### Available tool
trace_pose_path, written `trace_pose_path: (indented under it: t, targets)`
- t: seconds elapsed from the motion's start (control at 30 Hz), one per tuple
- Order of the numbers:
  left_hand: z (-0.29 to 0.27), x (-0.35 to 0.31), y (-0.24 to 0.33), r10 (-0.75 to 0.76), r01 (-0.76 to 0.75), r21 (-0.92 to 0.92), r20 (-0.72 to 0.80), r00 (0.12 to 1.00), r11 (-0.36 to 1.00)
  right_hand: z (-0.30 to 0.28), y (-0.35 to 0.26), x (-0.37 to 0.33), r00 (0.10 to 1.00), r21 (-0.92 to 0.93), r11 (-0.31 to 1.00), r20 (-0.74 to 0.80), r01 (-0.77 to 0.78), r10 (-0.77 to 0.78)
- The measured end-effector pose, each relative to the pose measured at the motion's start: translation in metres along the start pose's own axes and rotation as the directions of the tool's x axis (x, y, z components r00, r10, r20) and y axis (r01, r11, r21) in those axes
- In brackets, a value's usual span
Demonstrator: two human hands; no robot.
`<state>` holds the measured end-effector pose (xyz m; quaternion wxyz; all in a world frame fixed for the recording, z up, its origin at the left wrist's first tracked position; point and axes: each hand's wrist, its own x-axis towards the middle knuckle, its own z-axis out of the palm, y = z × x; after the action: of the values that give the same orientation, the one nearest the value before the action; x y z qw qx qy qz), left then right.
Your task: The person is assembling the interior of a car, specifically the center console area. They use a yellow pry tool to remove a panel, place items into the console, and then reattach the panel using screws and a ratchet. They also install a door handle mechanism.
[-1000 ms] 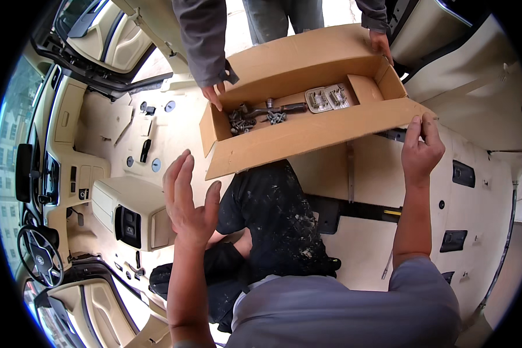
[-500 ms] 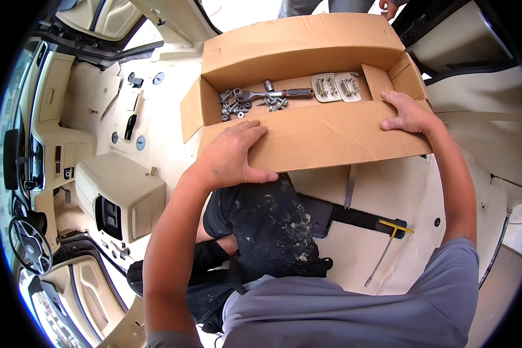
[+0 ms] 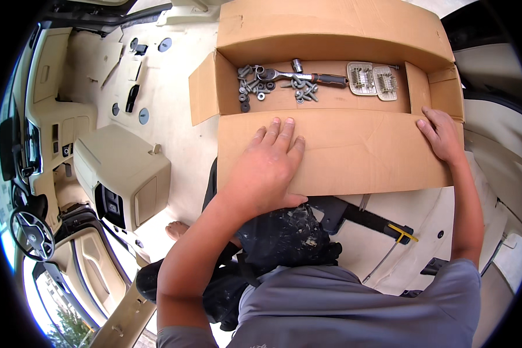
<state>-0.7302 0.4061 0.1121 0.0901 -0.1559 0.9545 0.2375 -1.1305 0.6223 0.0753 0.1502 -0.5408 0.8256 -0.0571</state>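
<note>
A cardboard box (image 3: 336, 148) is held across the upper middle of the view, above the pale floor (image 3: 174, 116) of a stripped car interior. Its near flap is folded toward the person and lies broad and flat.

The left hand (image 3: 267, 168) is laid palm down on that flap, fingers stretched flat and slightly spread, tips reaching toward the box's inner edge; the thumb is curled under the flap's lower rim, so the flap is pinched lightly rather than gripped. The right hand (image 3: 443, 134) is pressed against the flap's right end, fingers extended and open, resting along the edge near the right corner. Nothing else is held by either hand.

Inside the box, on its bottom, a ratchet (image 3: 298, 75) is seen lying lengthwise. A loose pile of grey bolts (image 3: 254, 90) is gathered to its left and beneath it. Just right of the ratchet handle, two pale rectangular lamp covers (image 3: 372, 79) are set side by side, touching.

Below the box, dark paint-spattered trousers (image 3: 287, 238) are visible. A beige console (image 3: 122, 171) stands at the left, well apart from the box, and a steering wheel (image 3: 32, 232) is seen at the far left rim.
</note>
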Motion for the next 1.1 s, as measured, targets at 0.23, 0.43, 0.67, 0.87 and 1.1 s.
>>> trace_pose_path:
  t: [0.23,0.43,0.67,0.87,1.1]
  targets:
    - [0.018,0.004,-0.004,-0.026,0.022,-0.050,-0.089,0.996,0.999,0.022,0.016,-0.002,0.981,-0.149,0.980,-0.127,0.129,-0.149]
    - [0.023,0.061,-0.012,-0.139,0.119,-0.158,-0.123,0.983,0.980,0.033,0.020,-0.004,0.944,-0.184,0.965,-0.238,0.188,-0.229]
    - [0.013,0.117,-0.016,-0.124,0.157,-0.168,0.192,0.974,0.973,0.022,-0.003,0.017,0.958,0.078,0.959,-0.062,-0.274,0.279]
    - [0.012,0.125,-0.022,-0.130,0.166,-0.164,0.213,0.968,0.972,0.012,-0.017,0.092,0.880,-0.227,0.852,-0.069,-0.472,0.469]
    - [0.009,0.122,-0.025,-0.086,0.126,-0.212,0.188,0.978,0.969,0.022,0.030,0.129,0.846,-0.229,0.842,0.114,-0.488,0.521]
